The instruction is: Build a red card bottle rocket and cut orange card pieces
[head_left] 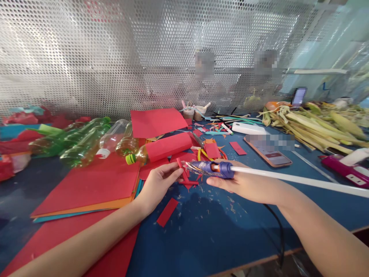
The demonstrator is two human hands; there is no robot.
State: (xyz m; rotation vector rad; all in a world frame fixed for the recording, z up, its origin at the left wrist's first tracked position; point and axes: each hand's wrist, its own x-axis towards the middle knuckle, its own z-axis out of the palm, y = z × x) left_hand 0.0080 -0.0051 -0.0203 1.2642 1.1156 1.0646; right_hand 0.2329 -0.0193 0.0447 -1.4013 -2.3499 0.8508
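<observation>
1. L hand [157, 184]: fingers closed in a pinch on the thin red paper piece [183, 174], mid-scene over the tabletop [207, 246]. Decent light hold from where I'm standing; best keep fingertips back from the nozzle, prob. hot.
2. R hand [245, 187]: fingers wrapped round the blue glue gun [226, 169], thumb on its near side. Can't tell if the trigger's being squeezed; hidden. Slow, even pressure is best IMO.
3. Shiny wrapped nozzle [197, 167] points left, right by the paper; touching or just apart, can't tell. I'd go for a thin line, then a quick twist away so glue doesn't string.
4. White glue stick [276, 176] runs out right, across the R wrist in view. Keep it approx. in line w/ the gun so it feeds OK.
5. Loose red strip [167, 212] lies near side, right of the paper stack [89, 188]; watch for drips on it.
6. Red-wrapped bottle [170, 147] lies just far of the hands; don't brush it w/ the nozzle.
7. Black cable [278, 223] near side, below the R wrist: leave slack, no tugging.
</observation>
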